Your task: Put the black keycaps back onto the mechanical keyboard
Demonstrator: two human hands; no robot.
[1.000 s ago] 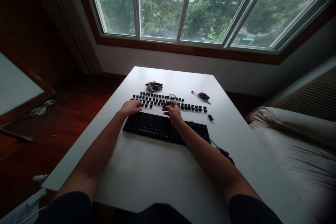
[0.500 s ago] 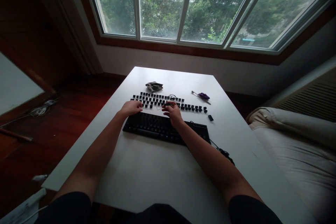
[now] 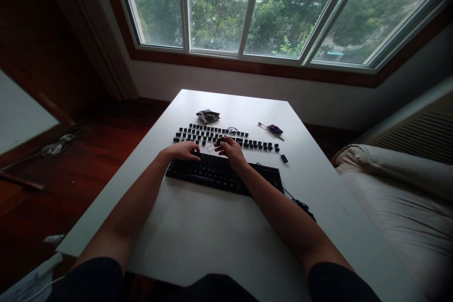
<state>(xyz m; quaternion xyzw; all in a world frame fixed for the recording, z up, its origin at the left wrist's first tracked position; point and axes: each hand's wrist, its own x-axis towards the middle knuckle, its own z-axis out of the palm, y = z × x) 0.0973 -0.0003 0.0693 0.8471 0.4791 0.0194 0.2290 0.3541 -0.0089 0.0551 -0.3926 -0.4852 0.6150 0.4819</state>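
Observation:
A black keyboard (image 3: 208, 181) lies across the table in front of me. My left hand (image 3: 184, 150) is at its upper left edge, fingers curled but apart, with nothing visible between them. Just right of it, above the keyboard's back edge, my right hand (image 3: 230, 150) closes around a wire keycap puller (image 3: 211, 147), its thin loop sticking out to the left. Fingers partly hide the puller's dark handle. Behind both hands, loose black keycaps (image 3: 260, 144) stand in several rows, some covered by the hands.
A crumpled grey cloth (image 3: 208, 116) lies behind the keycaps. To the right are a brush with purple bristles (image 3: 274, 129) and a small black piece (image 3: 284, 158). The keyboard's cable (image 3: 300, 205) runs along its right side. A bed or couch (image 3: 382, 198) flanks the white table (image 3: 198, 245).
My left hand has moved right and nearer me, from the keycap rows to the keyboard's upper left edge. My right hand has shifted slightly, with the puller still in it.

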